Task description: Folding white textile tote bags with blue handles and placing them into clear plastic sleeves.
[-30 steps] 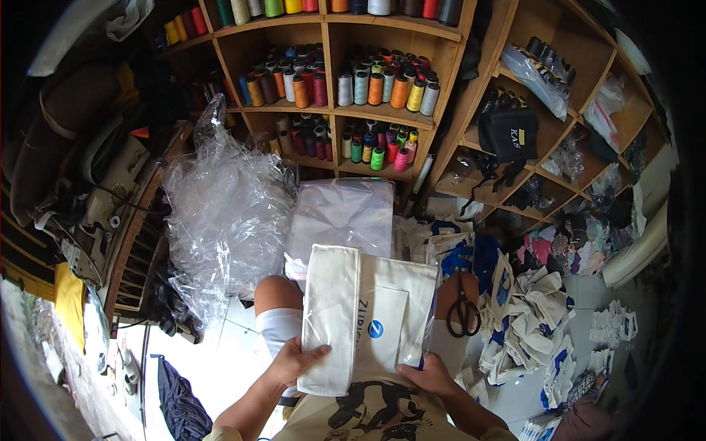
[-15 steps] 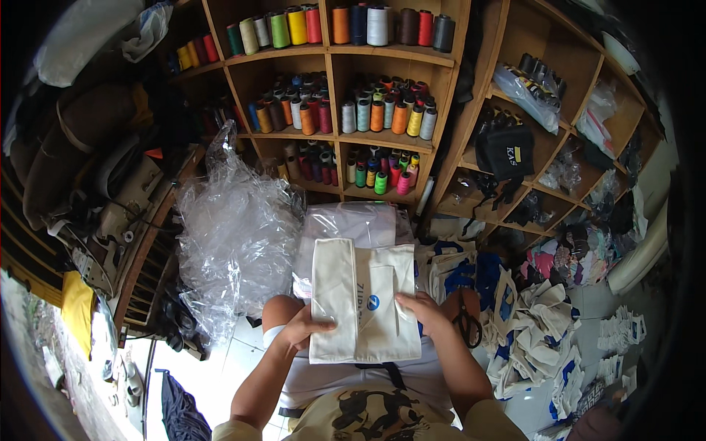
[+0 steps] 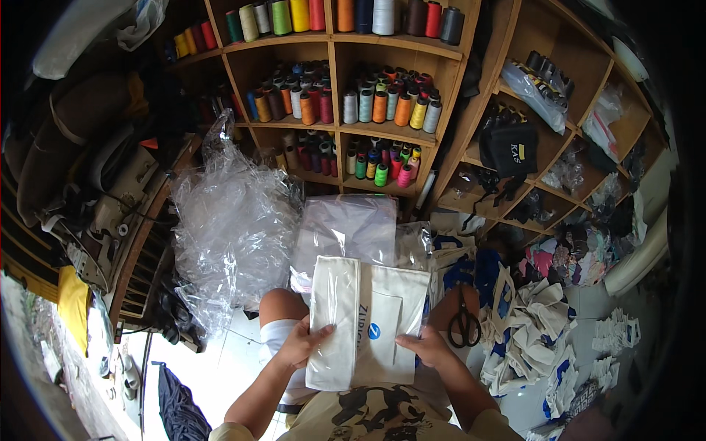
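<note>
A: What is in the hands?

B: The left hand and right hand grasp opposite sides of a flat, folded cream canvas bag in a glossy clear plastic sleeve, thumbs on top.

A: What just changed?

B: Compared with half a second ago, it sits closer to the person's printed beige shirt, and the right thumb is lower along its side. Both grips hold, so it seems well controlled.

A: How does it look?

B: Neat: a smooth band at left, dark lettering, a round blue emblem, streaks of glare.

A: Where is it?

B: Above the lap, near black-handled metal scissors; beyond, leftward, lies a crumpled clear plastic heap.
</note>
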